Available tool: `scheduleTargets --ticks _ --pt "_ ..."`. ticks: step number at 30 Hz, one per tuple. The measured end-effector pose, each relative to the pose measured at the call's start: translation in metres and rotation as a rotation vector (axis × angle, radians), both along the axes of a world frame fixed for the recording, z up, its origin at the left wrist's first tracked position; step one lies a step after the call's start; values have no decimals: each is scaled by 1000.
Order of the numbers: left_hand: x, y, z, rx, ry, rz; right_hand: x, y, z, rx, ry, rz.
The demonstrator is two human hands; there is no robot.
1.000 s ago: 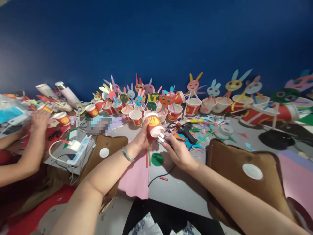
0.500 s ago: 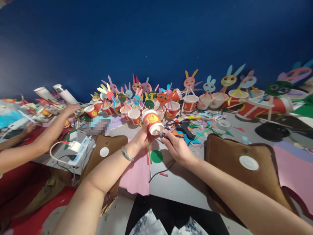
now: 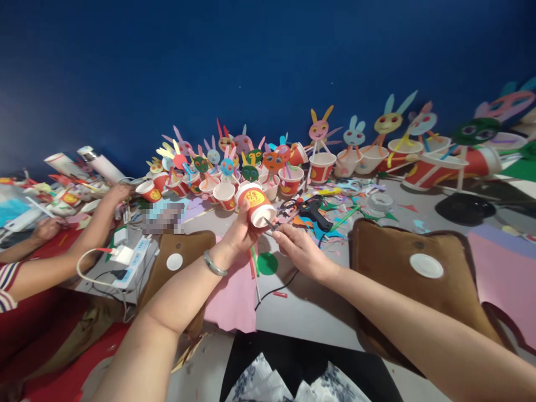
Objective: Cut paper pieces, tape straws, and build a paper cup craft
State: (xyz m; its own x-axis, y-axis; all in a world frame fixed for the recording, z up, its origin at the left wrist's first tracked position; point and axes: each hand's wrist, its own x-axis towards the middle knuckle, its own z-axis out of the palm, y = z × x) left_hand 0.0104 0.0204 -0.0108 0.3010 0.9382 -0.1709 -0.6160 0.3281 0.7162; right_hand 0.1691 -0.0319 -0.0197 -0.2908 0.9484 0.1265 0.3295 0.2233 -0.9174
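Shared craft workspace against a dark blue wall.
Paper rabbit figures crowd a grey table in red-and-white paper cups, among coloured scraps, a glue gun and a power strip; a co-worker's arm extends in at left.

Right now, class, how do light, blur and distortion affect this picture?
Head view throughout: wall paler at left edge; pixelated patch hides detail; far-right green puppet stretched and soft; shadow on the table below the right hand.
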Motion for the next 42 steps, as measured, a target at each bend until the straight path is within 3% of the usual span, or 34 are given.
scheduleTargets --ticks 12,21,33,38,42 --pt "1 0 2 -15 -7 0 2 0 0 77 -55 -46" --pt "2 -2 5 -34 30 25 1 1 -1 34 -54 -49" --pt "3 -5 2 90 183 125 1 1 1 -48 1 -45" --pt "3 -6 1 61 230 151 4 1 6 69 -234 -113" --pt "4 -7 -3 80 246 157 6 -1 15 178 -616 -160"
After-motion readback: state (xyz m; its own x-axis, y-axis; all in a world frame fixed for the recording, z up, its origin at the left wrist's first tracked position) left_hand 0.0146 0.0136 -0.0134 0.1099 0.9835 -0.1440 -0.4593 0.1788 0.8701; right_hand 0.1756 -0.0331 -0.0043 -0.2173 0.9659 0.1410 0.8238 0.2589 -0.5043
